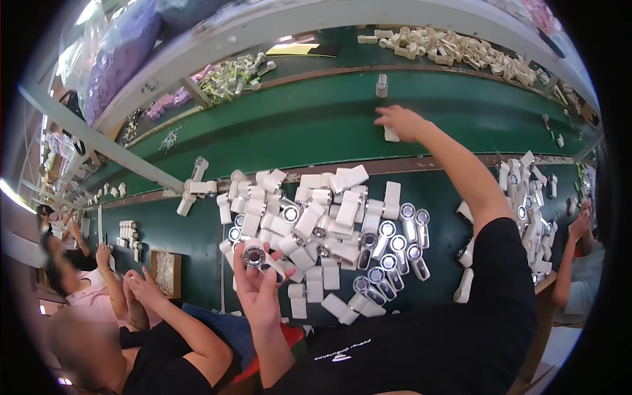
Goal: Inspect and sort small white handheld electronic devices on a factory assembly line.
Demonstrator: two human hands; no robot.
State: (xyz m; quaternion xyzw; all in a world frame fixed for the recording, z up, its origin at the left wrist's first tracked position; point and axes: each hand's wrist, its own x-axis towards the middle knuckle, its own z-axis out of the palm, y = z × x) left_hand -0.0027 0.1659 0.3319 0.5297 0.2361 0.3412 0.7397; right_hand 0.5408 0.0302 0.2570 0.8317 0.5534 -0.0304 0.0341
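My left hand (261, 293) is closed around a white plastic device with a round, chrome-ringed head (254, 255), held up at the near left of a large pile. Over the green conveyor belt my right hand (403, 124) reaches far out with its fingers stretched. A white piece (391, 135) lies just under that hand; whether they touch I cannot tell. Farther along stands another such device (382, 86). The heap of white devices (316, 217) covers the table before me, and several at its right side (388, 263) show shiny silver faces.
A second heap of devices (526, 210) lies at the right, beside another person's hands (580, 224). Co-workers sit at the left, one with hands (145, 289) together near a cardboard box (166, 273). Beyond the belt lie cream parts (461, 49). A metal frame (105, 135) crosses the left.
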